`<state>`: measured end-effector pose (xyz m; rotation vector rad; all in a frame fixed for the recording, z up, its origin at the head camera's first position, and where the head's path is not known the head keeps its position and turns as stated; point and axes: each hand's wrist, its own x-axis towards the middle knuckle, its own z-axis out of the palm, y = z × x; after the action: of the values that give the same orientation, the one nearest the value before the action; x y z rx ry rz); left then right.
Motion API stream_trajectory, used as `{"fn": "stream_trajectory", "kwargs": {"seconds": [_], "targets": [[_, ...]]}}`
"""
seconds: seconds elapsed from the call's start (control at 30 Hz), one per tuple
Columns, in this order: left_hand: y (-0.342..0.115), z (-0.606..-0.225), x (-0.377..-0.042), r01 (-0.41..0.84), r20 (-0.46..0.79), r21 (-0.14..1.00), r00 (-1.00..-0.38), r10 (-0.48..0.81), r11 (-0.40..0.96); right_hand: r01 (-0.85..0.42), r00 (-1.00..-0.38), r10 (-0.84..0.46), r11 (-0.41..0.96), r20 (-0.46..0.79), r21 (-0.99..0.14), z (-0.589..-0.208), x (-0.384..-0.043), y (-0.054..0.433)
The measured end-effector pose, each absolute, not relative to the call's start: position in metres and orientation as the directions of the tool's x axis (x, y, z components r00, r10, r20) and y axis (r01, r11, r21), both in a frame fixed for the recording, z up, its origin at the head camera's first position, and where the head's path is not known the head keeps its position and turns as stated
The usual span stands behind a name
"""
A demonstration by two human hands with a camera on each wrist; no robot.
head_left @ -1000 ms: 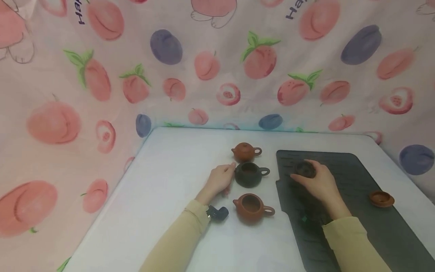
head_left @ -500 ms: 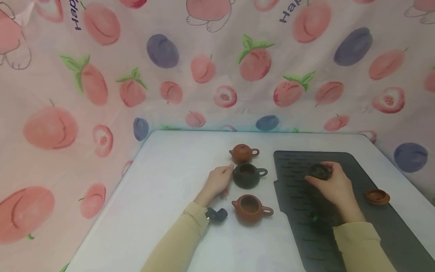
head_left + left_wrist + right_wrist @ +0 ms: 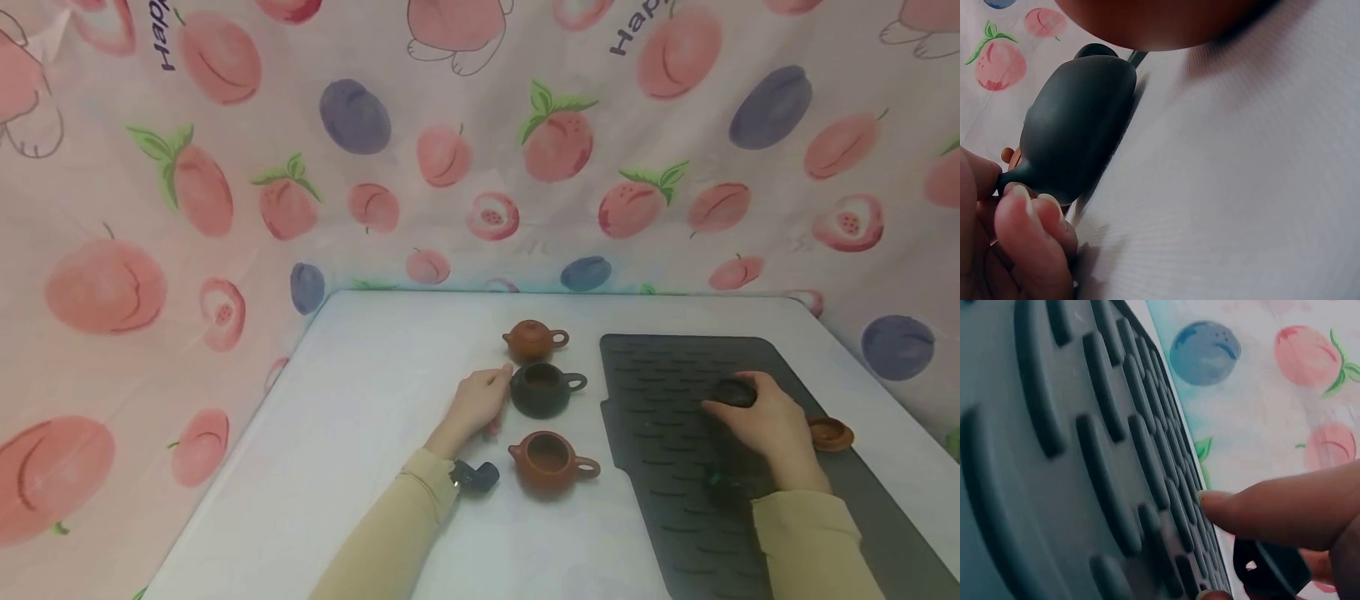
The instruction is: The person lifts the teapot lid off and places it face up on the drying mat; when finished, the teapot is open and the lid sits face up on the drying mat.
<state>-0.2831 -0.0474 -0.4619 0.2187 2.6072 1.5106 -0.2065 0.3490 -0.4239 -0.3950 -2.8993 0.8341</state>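
Note:
My left hand [image 3: 476,404] pinches the spout of a dark teapot [image 3: 542,400] that stands without its lid on the white table. Close up in the left wrist view, thumb and fingertips meet around the spout of the dark teapot [image 3: 1079,125]. My right hand [image 3: 772,429] holds a small dark lid [image 3: 733,392] above the black ridged tray [image 3: 652,433]. The right wrist view shows part of the dark lid [image 3: 1269,565] beside the fingers. A reddish-brown lid [image 3: 831,434] lies at the tray's right side, partly behind the right hand.
A lidded brown teapot [image 3: 532,340] stands behind the dark one. Nearer stands an uncovered reddish-brown teapot [image 3: 547,462], beside the camera on my left wrist. Fruit-patterned cloth [image 3: 450,208] hangs behind and to the left of the table.
My right hand has moved right and nearer over the tray with the dark lid, which has tilted. The left hand stays at the dark teapot's spout. The head view has shifted slightly.

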Motion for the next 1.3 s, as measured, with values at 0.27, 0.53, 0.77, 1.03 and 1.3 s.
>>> {"fn": "stream_trajectory", "kwargs": {"seconds": [0.27, 0.53, 0.77, 1.03, 1.3], "targets": [[-0.048, -0.464, -0.284, 0.071, -0.025, 0.869, -0.982, 0.187, 0.489, 0.282, -0.957, 0.276, 0.816, -0.088, -0.505, -0.422, -0.206, 0.357], [-0.048, -0.464, -0.284, 0.074, -0.023, 0.869, -0.982, 0.19, 0.49, 0.316, -0.948, 0.287, 0.806, -0.136, -0.501, -0.421, -0.206, 0.359], [-0.048, -0.462, -0.283, 0.071, -0.028, 0.869, -0.981, 0.193, 0.489, 0.321, -0.946, 0.294, 0.812, -0.134, -0.487, -0.421, -0.206, 0.36], [-0.049, -0.462, -0.283, 0.075, -0.021, 0.871, -0.982, 0.188, 0.485, 0.271, -0.961, 0.267, 0.839, -0.075, -0.471, -0.423, -0.205, 0.362], [-0.048, -0.463, -0.283, 0.074, -0.024, 0.866, -0.982, 0.189, 0.494, 0.292, -0.954, 0.289, 0.84, -0.079, -0.458, -0.424, -0.204, 0.361]]}}
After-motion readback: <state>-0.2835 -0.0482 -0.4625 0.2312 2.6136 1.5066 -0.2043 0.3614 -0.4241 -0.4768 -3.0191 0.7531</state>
